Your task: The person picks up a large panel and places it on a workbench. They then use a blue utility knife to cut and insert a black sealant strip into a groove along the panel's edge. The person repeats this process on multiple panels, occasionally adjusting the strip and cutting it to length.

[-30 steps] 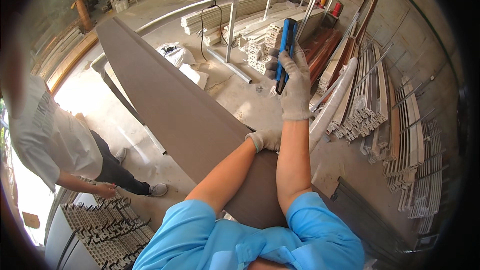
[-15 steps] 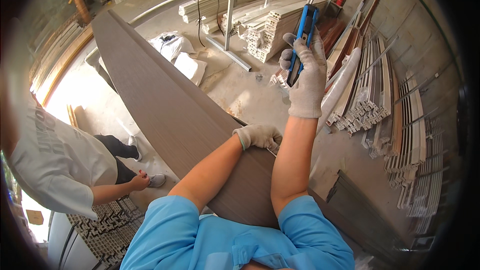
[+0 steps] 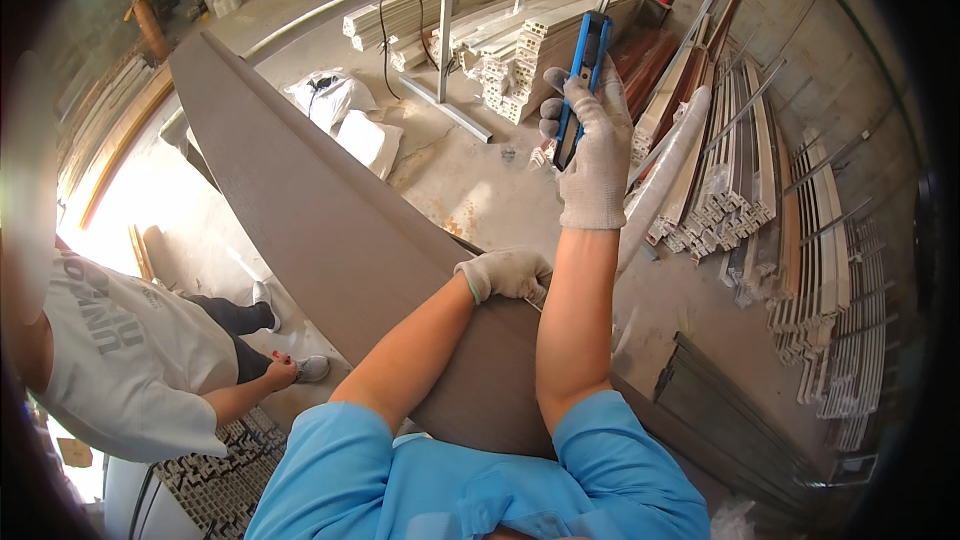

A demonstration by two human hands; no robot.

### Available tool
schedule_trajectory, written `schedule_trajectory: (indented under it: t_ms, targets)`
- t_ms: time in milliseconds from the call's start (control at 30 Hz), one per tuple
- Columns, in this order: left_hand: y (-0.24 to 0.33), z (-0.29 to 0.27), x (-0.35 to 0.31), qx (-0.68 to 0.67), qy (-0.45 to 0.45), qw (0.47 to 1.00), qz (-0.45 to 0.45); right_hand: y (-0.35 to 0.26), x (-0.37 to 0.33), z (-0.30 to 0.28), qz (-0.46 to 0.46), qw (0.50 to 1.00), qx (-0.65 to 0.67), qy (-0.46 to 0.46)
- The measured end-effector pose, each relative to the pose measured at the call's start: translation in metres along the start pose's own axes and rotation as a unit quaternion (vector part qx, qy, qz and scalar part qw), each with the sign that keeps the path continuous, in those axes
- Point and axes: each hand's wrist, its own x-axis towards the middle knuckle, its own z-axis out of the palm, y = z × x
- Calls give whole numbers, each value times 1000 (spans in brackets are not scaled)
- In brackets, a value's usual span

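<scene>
A long brown panel (image 3: 300, 200) runs from the far left toward my chest. My left hand (image 3: 508, 274), in a pale knit glove, rests on the panel's right edge near me and grips it. My right hand (image 3: 590, 145), also gloved, is raised above the floor and closed around a blue utility knife (image 3: 582, 80) that points away from me. Whether the knife's blade is out cannot be made out.
A person in a white shirt (image 3: 120, 360) crouches at the left beside the panel. White profile stacks (image 3: 500, 40) and white bags (image 3: 340, 110) lie on the concrete floor ahead. Wood and metal strips (image 3: 780, 200) lean along the right wall. Grey profiles (image 3: 220, 470) lie at lower left.
My right hand with the knife has lifted slightly and shifted right. The person at the left has crouched lower and come closer.
</scene>
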Motion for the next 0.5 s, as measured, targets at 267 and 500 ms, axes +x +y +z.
schedule_trajectory:
  t_ms: [267, 500]
  targets:
    - [17, -7, 3, -13, -53, 995, -81, 33, 67, -1, 59, 997, -55, -19]
    - [42, -16, -7, -2, -52, 994, -93, 62, 171, -2, 154, 973, -172, 12]
